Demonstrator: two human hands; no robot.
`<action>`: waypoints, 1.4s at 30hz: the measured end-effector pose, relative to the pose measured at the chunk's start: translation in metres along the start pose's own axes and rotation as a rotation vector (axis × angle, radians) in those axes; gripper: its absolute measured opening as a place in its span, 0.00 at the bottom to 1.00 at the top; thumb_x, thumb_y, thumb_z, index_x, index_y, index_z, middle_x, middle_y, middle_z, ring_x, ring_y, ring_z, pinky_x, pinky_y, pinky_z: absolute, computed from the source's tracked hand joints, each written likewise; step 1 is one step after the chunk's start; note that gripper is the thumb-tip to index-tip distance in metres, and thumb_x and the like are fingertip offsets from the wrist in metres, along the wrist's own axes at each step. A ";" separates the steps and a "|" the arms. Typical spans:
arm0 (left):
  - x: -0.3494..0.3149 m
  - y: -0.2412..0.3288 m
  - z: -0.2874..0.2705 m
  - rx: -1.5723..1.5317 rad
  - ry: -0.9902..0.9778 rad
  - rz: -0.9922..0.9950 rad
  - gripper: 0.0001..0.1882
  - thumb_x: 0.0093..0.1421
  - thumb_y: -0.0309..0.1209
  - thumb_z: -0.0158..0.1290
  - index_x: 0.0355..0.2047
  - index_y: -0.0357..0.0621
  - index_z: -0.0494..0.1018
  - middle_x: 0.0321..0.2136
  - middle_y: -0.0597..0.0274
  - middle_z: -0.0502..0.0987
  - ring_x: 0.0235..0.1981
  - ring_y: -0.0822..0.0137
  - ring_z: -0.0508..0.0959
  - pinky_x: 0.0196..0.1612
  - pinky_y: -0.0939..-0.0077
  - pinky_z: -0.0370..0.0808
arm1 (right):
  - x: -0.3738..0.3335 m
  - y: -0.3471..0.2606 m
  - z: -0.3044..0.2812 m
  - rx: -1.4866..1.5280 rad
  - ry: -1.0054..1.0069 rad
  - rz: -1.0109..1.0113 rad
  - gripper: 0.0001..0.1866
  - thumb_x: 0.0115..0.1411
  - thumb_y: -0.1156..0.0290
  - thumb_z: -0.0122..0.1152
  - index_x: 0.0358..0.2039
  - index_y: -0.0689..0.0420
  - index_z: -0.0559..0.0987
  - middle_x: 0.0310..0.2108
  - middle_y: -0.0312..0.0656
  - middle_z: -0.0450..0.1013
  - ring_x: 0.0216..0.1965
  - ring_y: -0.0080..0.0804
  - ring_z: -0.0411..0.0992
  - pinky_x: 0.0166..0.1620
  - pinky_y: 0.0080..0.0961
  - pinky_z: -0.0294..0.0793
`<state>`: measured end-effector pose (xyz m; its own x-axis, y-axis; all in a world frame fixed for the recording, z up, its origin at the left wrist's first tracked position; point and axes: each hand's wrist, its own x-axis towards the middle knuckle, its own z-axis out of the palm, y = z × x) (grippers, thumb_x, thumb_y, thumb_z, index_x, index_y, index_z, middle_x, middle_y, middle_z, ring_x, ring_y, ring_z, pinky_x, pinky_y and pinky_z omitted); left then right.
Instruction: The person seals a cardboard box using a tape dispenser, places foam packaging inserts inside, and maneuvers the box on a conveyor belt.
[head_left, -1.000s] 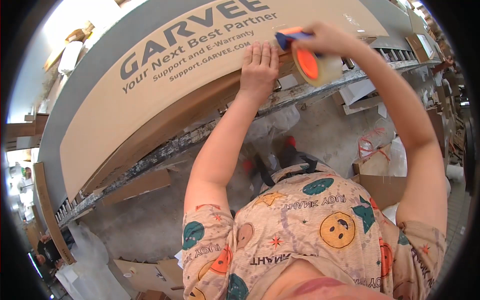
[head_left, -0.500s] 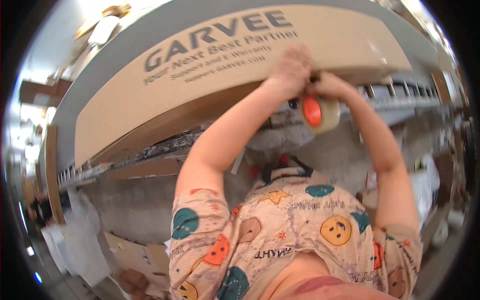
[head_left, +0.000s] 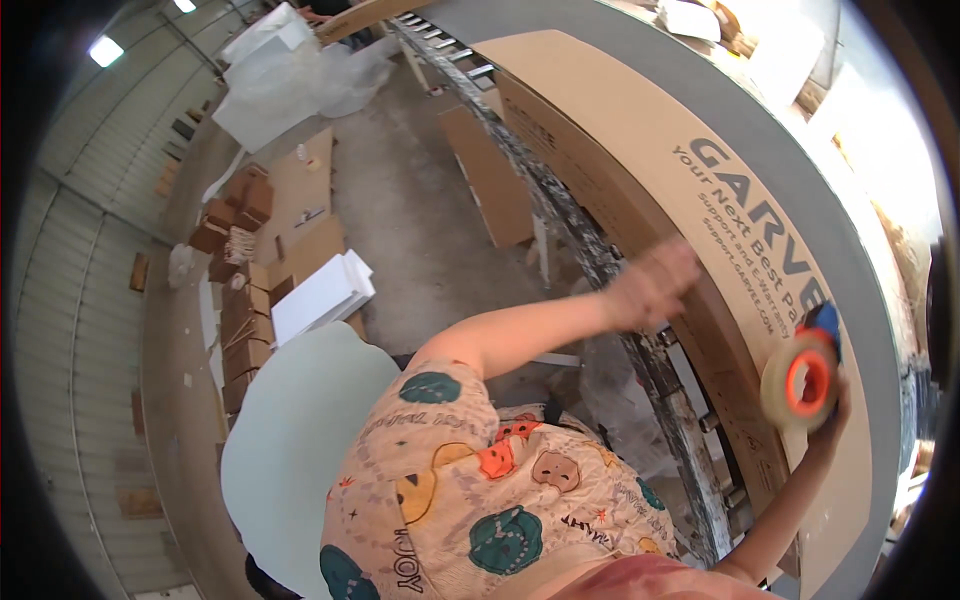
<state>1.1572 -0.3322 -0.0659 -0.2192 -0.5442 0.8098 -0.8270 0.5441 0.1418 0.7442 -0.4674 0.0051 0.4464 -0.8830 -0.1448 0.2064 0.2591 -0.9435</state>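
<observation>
A long brown cardboard box (head_left: 640,130) with dark printing lies along the roller conveyor (head_left: 590,245), running from the top middle down to the lower right. My right hand (head_left: 838,408) is wrapped round a tape dispenser (head_left: 775,388), which has a tan roll, an orange hub and a blue head. The dispenser is over the box's printed top; whether it touches the cardboard I cannot tell. Motion smears my left hand (head_left: 652,286), near the box's near side edge, so its fingers cannot be made out; nothing shows in it.
A grey surface (head_left: 835,195) runs behind the box. Several small brown boxes (head_left: 240,205) and white sheets (head_left: 322,298) are on the left. Clear plastic wrap (head_left: 345,80) is near the conveyor's far end. A pale blue cap (head_left: 300,440) is close by my left shoulder.
My view has swung left along the box. My hands, close together before, are now apart: the right hand has raised the tape dispenser over the box, and the left has moved away from it.
</observation>
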 end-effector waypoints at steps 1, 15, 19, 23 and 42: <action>-0.018 -0.027 -0.015 0.155 -0.026 -0.139 0.33 0.51 0.36 0.59 0.54 0.34 0.62 0.56 0.45 0.62 0.59 0.46 0.62 0.61 0.56 0.60 | 0.021 0.003 0.022 0.048 0.030 -0.018 0.22 0.61 0.55 0.51 0.47 0.60 0.73 0.44 0.38 0.71 0.44 0.24 0.70 0.48 0.24 0.70; -0.018 -0.170 -0.047 0.054 -0.034 -0.054 0.36 0.39 0.40 0.64 0.47 0.35 0.69 0.51 0.48 0.67 0.56 0.49 0.66 0.59 0.57 0.64 | 0.091 0.000 0.219 -1.743 0.232 -0.653 0.34 0.53 0.67 0.63 0.60 0.60 0.63 0.62 0.51 0.55 0.63 0.48 0.52 0.62 0.39 0.54; -0.022 -0.194 -0.035 0.009 0.034 -0.024 0.29 0.35 0.38 0.59 0.38 0.33 0.70 0.46 0.47 0.69 0.52 0.49 0.68 0.55 0.59 0.68 | 0.149 0.047 0.375 -1.712 -0.363 -0.558 0.47 0.41 0.70 0.69 0.62 0.60 0.57 0.63 0.54 0.51 0.64 0.55 0.48 0.64 0.44 0.50; -0.012 -0.203 -0.037 -0.065 -0.019 -0.024 0.20 0.38 0.39 0.56 0.28 0.36 0.71 0.33 0.55 0.71 0.42 0.55 0.71 0.47 0.66 0.70 | 0.179 0.097 0.369 -1.848 -0.293 -0.691 0.44 0.46 0.73 0.64 0.62 0.64 0.54 0.62 0.57 0.52 0.62 0.58 0.51 0.63 0.46 0.53; -0.055 -0.354 -0.118 0.117 0.152 -0.343 0.34 0.59 0.43 0.52 0.57 0.30 0.59 0.61 0.45 0.57 0.63 0.52 0.58 0.63 0.62 0.58 | 0.229 0.084 0.296 -1.744 -0.634 -0.343 0.37 0.61 0.67 0.55 0.65 0.57 0.49 0.67 0.55 0.41 0.67 0.54 0.38 0.67 0.38 0.40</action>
<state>1.5232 -0.4199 -0.0938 0.1519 -0.5758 0.8033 -0.8945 0.2657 0.3596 1.1215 -0.5325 -0.0195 0.8790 -0.4426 -0.1776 -0.4702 -0.8664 -0.1683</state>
